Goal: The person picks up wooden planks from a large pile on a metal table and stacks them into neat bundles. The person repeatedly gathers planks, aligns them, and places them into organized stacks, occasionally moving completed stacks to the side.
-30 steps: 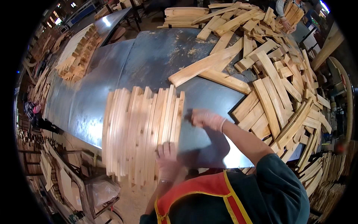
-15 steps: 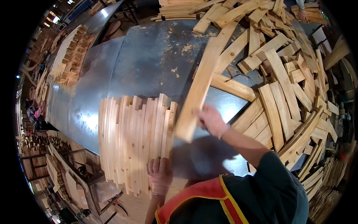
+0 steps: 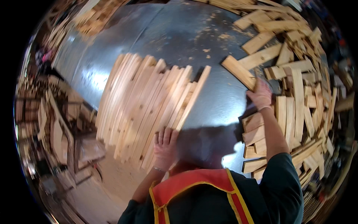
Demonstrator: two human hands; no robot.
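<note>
Left hand (image 3: 165, 146) lies flat and open-fingered against the near ends of the row of slats (image 3: 149, 108), squaring them up on the metal table (image 3: 179, 41). Moving right, my right hand (image 3: 260, 95) is closed on one end of a short slat (image 3: 238, 71) at the edge of the loose pile (image 3: 302, 97). I judge this the fetching step; next, that piece needs carrying over and laying alongside the row's right edge.

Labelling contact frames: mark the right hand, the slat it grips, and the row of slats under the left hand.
right hand (image 3: 261, 96), head view, back of the hand.
wooden slat (image 3: 238, 71), head view, middle of its face.
row of slats (image 3: 145, 100), head view, centre of the row.
</note>
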